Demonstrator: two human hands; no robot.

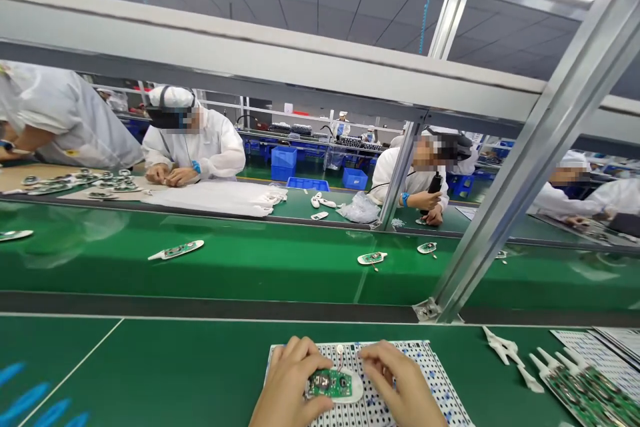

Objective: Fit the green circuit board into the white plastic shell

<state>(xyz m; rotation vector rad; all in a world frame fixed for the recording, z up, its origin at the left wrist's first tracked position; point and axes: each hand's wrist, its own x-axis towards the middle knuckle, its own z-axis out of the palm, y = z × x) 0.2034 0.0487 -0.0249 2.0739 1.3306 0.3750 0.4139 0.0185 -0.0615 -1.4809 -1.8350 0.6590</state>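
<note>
My left hand grips a white plastic casing with a green circuit board lying in it. Thin wires lead from the board to a small round white part just above it. Close by on the right, my right hand has its fingers curled together over the sheet; whatever its fingertips may hold is hidden. Both hands are above a white sheet printed with rows of dark dots and blue marks, which lies on the green table.
Several white casings with boards lie at the right, near empty white casing parts and stacked sheets. Beyond runs a green conveyor carrying casings. A metal post rises at right. Co-workers sit across.
</note>
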